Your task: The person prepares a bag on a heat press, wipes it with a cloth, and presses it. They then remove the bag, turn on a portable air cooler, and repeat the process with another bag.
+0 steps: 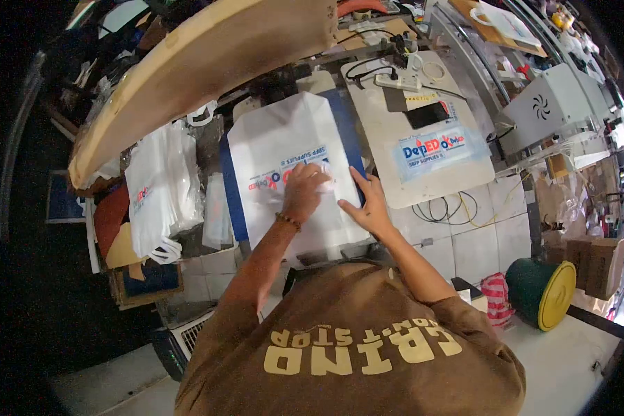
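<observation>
A white sheet-like bag [270,145] with red and blue print lies on a blue board [234,201] in front of me. My left hand [306,191] is over the print, its fingers curled round a small crumpled whitish piece that I cannot identify. At the right edge of the bag, my right hand [369,206] rests with thumb and fingers spread, the thumb on the white material and the fingers by the blue border. Part of the print is hidden under my left hand.
White printed bags [163,191] are stacked at left. A cream board [395,191] at right holds a phone [428,115], a printed film [433,154] and a power strip [399,82]. A curved padded panel [208,59] overhangs the far left. A green bin [527,288] stands lower right.
</observation>
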Available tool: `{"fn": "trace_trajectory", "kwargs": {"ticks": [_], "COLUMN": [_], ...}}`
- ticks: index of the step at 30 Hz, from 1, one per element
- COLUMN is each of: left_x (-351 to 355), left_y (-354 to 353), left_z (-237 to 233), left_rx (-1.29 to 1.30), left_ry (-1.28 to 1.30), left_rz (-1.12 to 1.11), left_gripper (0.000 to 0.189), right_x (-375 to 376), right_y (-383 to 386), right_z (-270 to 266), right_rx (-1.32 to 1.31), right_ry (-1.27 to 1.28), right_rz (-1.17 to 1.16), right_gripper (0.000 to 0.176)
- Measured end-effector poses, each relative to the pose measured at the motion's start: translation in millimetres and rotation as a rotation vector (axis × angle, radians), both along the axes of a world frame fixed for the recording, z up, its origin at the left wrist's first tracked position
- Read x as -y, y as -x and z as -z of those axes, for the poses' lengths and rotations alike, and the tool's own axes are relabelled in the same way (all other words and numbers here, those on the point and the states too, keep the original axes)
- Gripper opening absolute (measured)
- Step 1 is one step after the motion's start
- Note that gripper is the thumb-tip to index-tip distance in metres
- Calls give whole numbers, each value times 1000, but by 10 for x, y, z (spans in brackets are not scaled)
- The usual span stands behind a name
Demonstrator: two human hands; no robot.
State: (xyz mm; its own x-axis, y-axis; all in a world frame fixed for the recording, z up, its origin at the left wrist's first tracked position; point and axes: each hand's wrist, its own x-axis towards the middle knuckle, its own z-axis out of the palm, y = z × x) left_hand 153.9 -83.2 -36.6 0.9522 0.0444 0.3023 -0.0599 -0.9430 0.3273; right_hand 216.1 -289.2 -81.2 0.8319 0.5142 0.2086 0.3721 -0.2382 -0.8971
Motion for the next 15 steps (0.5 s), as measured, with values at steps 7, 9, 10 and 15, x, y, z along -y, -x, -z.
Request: {"fn": "trace_trajectory", "kwargs": {"ticks": [7,9,10,15], "left_x": [-269,-69,-146,-512], "left_y": [104,35,103,366], "left_z": [86,-53,-27,-161], "left_rx": [27,-49,-50,-25], "left_ry": [26,62,64,-37], "left_rz": [131,70,63,149], "left_gripper": [39,36,36,37], "right_x": [32,-1,1,-9], "right_y": [-21,-5,9,-14], "right_z": [43,37,46,100], "right_rx": [56,-2,-2,-22], "right_ry": [-7,0,2,-27], "right_rz": [-27,-2,-9,-18], "right_gripper": [80,78,78,80]}}
